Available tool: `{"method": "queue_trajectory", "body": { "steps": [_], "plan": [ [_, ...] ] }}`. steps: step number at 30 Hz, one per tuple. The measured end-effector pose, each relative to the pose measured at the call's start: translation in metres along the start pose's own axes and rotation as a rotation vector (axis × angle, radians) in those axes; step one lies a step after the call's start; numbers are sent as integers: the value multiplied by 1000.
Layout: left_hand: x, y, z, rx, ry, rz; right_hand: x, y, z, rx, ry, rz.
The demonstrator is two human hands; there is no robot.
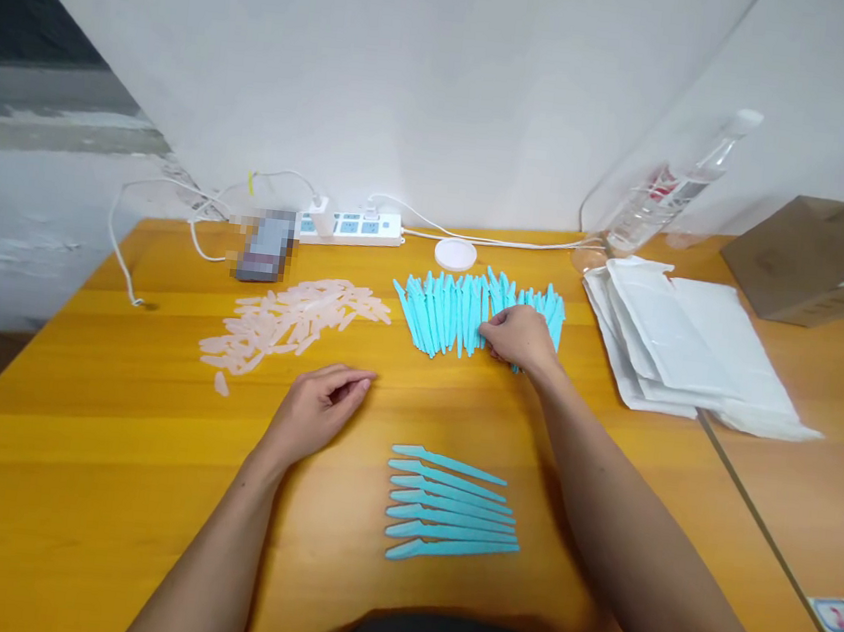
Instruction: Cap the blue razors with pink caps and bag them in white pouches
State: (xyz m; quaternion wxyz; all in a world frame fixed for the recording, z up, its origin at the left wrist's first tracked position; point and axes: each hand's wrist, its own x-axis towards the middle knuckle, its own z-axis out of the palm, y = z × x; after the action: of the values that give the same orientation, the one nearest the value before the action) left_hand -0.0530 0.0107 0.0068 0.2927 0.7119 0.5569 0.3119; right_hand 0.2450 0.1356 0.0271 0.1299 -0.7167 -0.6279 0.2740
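Slim turquoise sticks (437,313), shaped like eyebrow razors, lie side by side in a dense bunch on the wooden table. My right hand (521,337) is over the right part of this bunch, thumb and fingertips pinched on a turquoise eyebrow razor. Closer to me, several more razors (452,500) are laid out in a spaced column, their wider ends to the left. Left of that column my left hand (317,411) rests loosely curled on the table, with nothing visible in it. Beyond it spreads a heap of small pale pink translucent covers (293,318).
Along the wall are a power strip (352,228) with white cables, a blurred phone-like object (268,245) and a round white lid (457,253). To the right stand white padded envelopes (661,341), a clear plastic bottle (668,196) and a brown cardboard box (812,261).
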Motion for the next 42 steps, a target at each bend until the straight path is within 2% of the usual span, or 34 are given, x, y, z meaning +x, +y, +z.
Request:
{"method": "queue_trajectory", "body": {
  "steps": [2, 5, 8, 10, 11, 13, 14, 16, 19, 24, 28, 32, 36, 39, 42],
  "plan": [
    [1, -3, -2, 7, 43, -4, 2, -3, 1, -23, 43, -7],
    [3, -10, -6, 90, 215, -23, 3, -4, -1, -9, 67, -5],
    [11, -15, -10, 326, 389, -12, -7, 2, -8, 98, 146, 4],
    [20, -16, -11, 525, 398, 12, -22, 8, -13, 232, 115, -66],
    [26, -16, -10, 617, 375, 17, -31, 11, -14, 325, 22, -122],
    [37, -13, -8, 754, 314, 12, -51, 17, -14, 517, -289, -213],
    [41, -12, -7, 794, 283, 14, -60, 20, -13, 580, -441, -233],
    [47, -10, -4, 822, 219, 40, -74, 26, -8, 637, -652, -233],
    [45, -10, -1, 761, 175, 86, -80, 34, 0, 635, -771, -199],
    [48, -15, -1, 694, 272, 63, -72, 41, 2, 591, -836, -233],
    [59, -14, -2, 769, 202, 24, -69, 40, 0, 610, -832, -224],
    [61, -5, -5, 733, 152, -64, -70, 42, 1, 652, -817, -221],
    [62, 5, -12, 712, 29, -154, -71, 42, 1, 646, -797, -219],
    [56, 9, -16, 502, -2, -184, -71, 41, 1, 656, -801, -217],
    [39, 12, -15, 22, 30, -263, -71, 41, 0, 677, -797, -207]
  ]
}}
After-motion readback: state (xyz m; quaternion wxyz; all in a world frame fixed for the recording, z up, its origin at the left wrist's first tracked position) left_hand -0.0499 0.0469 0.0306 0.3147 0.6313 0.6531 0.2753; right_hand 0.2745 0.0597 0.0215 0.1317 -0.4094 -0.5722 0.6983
